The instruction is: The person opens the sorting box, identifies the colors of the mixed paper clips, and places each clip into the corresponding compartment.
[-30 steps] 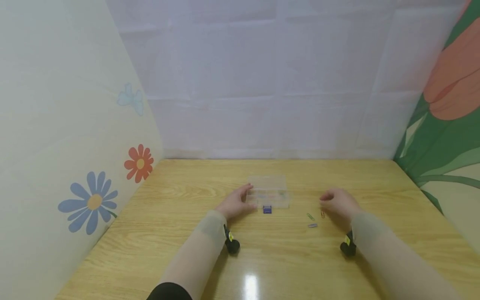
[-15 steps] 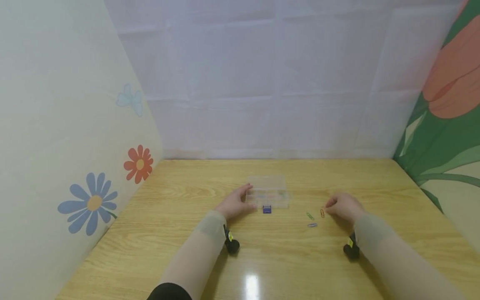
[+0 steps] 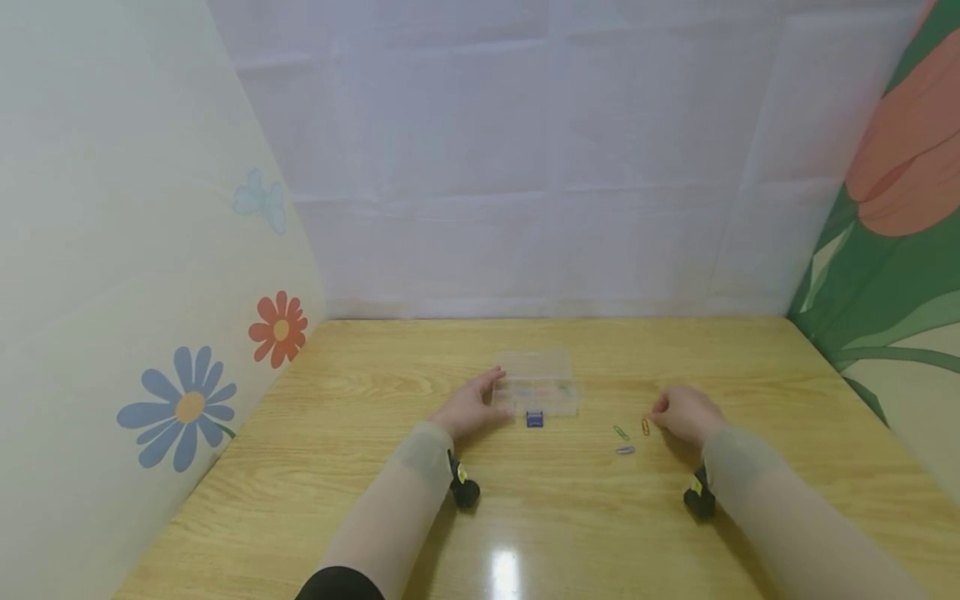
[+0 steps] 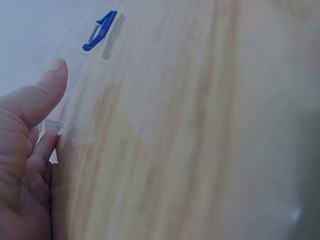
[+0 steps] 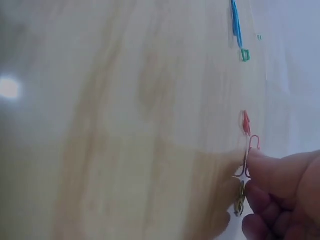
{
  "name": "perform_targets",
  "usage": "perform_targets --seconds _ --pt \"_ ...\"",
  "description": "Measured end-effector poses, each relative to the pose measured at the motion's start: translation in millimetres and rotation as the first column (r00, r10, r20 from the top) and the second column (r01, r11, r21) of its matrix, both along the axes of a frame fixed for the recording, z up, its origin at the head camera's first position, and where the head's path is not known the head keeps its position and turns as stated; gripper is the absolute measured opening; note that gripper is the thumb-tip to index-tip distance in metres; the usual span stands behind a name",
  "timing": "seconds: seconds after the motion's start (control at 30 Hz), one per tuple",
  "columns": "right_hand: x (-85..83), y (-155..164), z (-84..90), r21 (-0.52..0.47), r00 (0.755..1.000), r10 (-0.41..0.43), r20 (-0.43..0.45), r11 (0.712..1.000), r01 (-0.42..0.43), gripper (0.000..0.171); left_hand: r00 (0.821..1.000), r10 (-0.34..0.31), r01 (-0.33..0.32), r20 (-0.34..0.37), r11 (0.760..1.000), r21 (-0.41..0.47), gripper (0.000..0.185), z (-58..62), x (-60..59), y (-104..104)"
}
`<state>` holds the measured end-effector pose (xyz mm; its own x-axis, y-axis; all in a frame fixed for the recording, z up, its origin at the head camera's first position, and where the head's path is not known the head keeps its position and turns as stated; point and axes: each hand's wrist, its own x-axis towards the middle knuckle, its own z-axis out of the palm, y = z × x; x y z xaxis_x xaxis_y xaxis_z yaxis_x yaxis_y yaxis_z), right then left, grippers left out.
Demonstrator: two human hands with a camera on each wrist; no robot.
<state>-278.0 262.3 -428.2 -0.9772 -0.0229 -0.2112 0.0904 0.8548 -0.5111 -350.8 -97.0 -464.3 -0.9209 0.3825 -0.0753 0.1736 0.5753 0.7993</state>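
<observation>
A clear plastic box with a blue latch lies at mid-table. My left hand rests against its left end with relaxed fingers; in the left wrist view the thumb lies straight along the box wall near the blue latch. Right of the box lie an orange paper clip, a green one and a purple one. My right hand has curled fingers at the orange clip. The right wrist view shows its fingertips pinching the clip on the tabletop.
The wooden table is walled in by a floral panel on the left, a white back wall and a green and orange panel on the right. A lamp glare shows near the front edge.
My right hand has dropped down to the table and closed its fingertips on the orange clip. The left hand and the box have stayed put.
</observation>
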Motion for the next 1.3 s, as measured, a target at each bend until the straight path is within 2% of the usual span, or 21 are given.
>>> perform_targets --seconds 0.2,0.5,0.77,1.0,1.3 --pt "-2.9 -2 -3.4 -0.038 0.999 -0.041 -0.004 0.998 0.041 0.019 1.000 -0.007 0.007 0.004 1.000 -0.015 0.081 0.2 -1.1 0" --pt "-3.1 -7 -5.7 -0.145 0.996 -0.009 -0.087 0.989 -0.003 0.019 1.000 -0.013 0.013 -0.001 0.999 -0.035 0.081 0.7 -1.7 0" --pt "-7.7 -11 -9.3 -0.226 0.994 -0.036 -0.102 0.974 0.012 0.032 1.000 -0.009 0.009 0.001 0.999 -0.032 0.081 4.3 2.2 0" --pt "-10.9 -19 -6.7 -0.268 0.994 -0.025 -0.105 0.963 -0.004 0.030 1.000 -0.004 0.004 0.019 1.000 -0.018 0.081 4.7 2.4 0" --pt "-23.4 -41 1.0 -0.300 0.991 -0.009 -0.135 0.953 -0.032 0.030 1.000 -0.010 0.010 0.021 1.000 -0.017 0.081 5.2 2.9 0"
